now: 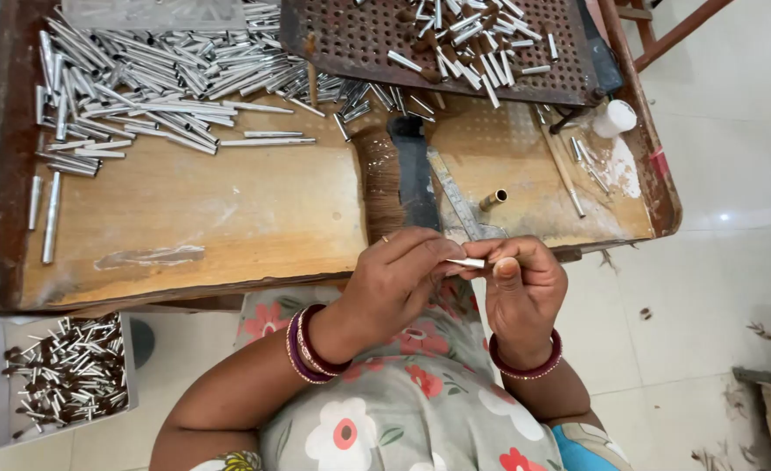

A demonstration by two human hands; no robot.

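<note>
My left hand [399, 283] and my right hand [525, 283] meet in front of the wooden worktable [228, 218], just off its near edge. Between their fingertips is one short silver metal tube [467, 262], pinched from both ends; part of it is hidden by my fingers. A large heap of long silver tubes [141, 83] lies on the table's far left. Short tubes [468, 39] are piled on a rusty perforated metal plate [351, 44] at the far middle.
A metal ruler [455, 201], a dark flat tool [416, 174], a small brass tube [493, 200] and a white cap [615, 117] lie on the table's right half. A tray of small tubes and dark pieces [67, 375] sits on the floor at lower left.
</note>
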